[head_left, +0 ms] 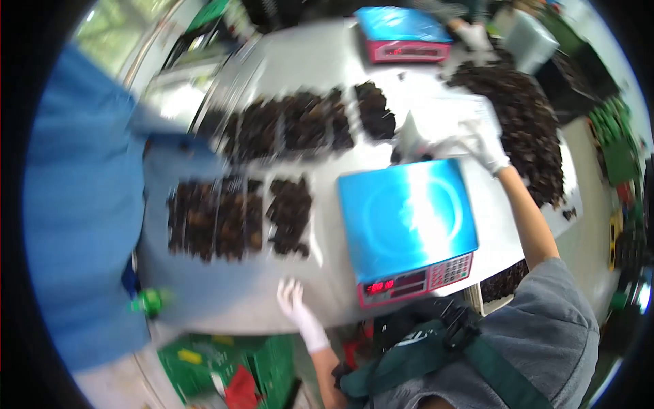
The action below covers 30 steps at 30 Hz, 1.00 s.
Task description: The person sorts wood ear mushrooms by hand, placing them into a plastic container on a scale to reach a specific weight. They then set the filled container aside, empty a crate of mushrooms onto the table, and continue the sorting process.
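Head view of a metal worktable (327,273), partly blurred; the right hand (482,144), in a white glove, reaches over a pale, translucent object (446,116), which lies beyond the nearer scale (409,211) and beside a broad heap of dark, flat pieces (524,129); blur conceals the right fingers, so whether they grasp this object or merely touch it cannot be told; the left hand (291,298), likewise gloved, is near the table's front edge, its fingers loosely bent and released; beyond it lie a near group of dark portions (218,221) and, farther off, a second row of portions (293,126); the nearer scale has a shiny blue plate and a lit red display; a farther scale (402,34) stands at the table's far end, near a co-worker's gloved hand (473,35); a person in blue (88,204) stands at the picture's left.
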Motion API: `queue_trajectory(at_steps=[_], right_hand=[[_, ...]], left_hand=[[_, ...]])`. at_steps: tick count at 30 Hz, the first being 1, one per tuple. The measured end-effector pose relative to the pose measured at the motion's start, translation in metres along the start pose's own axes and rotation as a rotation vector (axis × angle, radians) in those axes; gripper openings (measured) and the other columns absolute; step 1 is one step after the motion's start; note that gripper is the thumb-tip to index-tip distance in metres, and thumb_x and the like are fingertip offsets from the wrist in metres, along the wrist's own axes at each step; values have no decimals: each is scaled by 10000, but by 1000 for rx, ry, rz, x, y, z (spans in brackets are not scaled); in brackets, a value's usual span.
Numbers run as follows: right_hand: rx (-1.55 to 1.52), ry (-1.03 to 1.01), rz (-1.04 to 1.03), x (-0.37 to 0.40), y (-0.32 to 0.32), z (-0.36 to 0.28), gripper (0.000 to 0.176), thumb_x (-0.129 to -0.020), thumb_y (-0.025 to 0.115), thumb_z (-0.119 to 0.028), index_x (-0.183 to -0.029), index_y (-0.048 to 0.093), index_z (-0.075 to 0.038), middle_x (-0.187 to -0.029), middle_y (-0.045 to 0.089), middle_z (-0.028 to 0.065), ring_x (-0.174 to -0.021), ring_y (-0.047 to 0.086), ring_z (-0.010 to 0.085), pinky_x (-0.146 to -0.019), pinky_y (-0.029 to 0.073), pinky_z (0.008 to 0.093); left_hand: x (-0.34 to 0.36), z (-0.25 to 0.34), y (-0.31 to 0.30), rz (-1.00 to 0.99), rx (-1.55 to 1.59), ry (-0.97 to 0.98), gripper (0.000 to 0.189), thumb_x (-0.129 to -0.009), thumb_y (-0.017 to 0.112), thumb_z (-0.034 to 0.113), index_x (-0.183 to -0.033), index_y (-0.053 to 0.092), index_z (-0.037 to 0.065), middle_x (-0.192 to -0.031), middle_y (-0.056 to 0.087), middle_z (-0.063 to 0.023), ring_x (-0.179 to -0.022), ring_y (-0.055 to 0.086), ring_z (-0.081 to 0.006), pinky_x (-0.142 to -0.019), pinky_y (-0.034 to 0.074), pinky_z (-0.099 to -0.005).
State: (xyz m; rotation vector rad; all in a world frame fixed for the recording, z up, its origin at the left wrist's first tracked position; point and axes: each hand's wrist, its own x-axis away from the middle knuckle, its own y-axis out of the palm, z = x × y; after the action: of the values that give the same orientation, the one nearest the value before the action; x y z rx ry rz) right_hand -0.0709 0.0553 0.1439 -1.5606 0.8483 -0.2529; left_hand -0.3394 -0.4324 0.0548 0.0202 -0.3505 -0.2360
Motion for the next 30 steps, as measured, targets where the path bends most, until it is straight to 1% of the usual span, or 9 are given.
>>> queue_trajectory(at_steps=[3,10,13,16,18,23,24,27,30], right_hand=[[-484,125,-238,18,-1,37,284,-908,615,-182,-1146,658,-31,-1131,640,160,-1046,616,322,-944,478,406],[-240,-143,-221,-17,11,45,216,-893,598,-249,-921,736,-85,-917,677,119,-917,634,300,-830,500,400],[-273,42,-298,-25,2,39,251,-877,608,-303,-911,751,-99,-982,697,114,-880,659,326,-802,517,420],[-189,31,-183,-28,12,39,227,-862,640,-327,-859,721,-116,-834,662,111,-817,644,318,-773,513,417],[11,-156,223,-23,17,26,237,-854,651,-350,-792,694,-125,-776,626,100,-771,636,297,-727,512,415],[-192,-307,277,63,3,-119,213,-895,599,-320,-820,608,-121,-817,591,56,-778,604,235,-669,487,381],[-210,-319,190,84,19,-148,211,-895,599,-325,-833,603,-123,-829,594,48,-782,603,224,-674,483,364],[-321,-267,61,123,44,-198,210,-890,606,-335,-854,617,-128,-867,603,40,-850,593,212,-769,466,361],[-350,-249,98,127,32,-197,180,-891,613,-309,-907,636,-131,-952,628,39,-952,590,226,-879,447,395]], left_hand=[[10,-14,-18,-24,-58,7,468,-953,533,127,-1401,416,59,-1228,552,-145,-1110,578,-244,-1001,468,-355],[54,44,25,-103,-143,124,439,-926,530,75,-1356,470,12,-1134,614,-141,-960,611,-265,-861,507,-375],[47,35,28,-157,-136,130,442,-924,531,69,-1358,468,9,-1128,620,-141,-961,612,-262,-859,505,-370],[39,26,38,-226,-126,169,448,-918,536,60,-1358,468,5,-1139,622,-146,-964,613,-257,-863,502,-361],[40,28,43,-259,-145,237,445,-924,539,71,-1358,469,4,-1160,618,-154,-984,612,-263,-879,499,-361],[84,66,100,-198,-454,706,422,-972,529,152,-1354,474,-17,-1241,587,-192,-1105,582,-322,-969,472,-416],[93,68,122,-51,-542,806,408,-929,509,58,-1328,490,-26,-1258,561,-175,-1150,553,-283,-1024,432,-399],[101,88,149,-391,-822,1300,362,-859,559,-18,-1221,575,-25,-1203,605,-171,-1172,537,-318,-1088,339,-461],[112,75,183,-642,-1207,1082,314,-931,554,121,-1232,594,41,-1206,617,-120,-1211,534,-293,-1165,128,-612]])
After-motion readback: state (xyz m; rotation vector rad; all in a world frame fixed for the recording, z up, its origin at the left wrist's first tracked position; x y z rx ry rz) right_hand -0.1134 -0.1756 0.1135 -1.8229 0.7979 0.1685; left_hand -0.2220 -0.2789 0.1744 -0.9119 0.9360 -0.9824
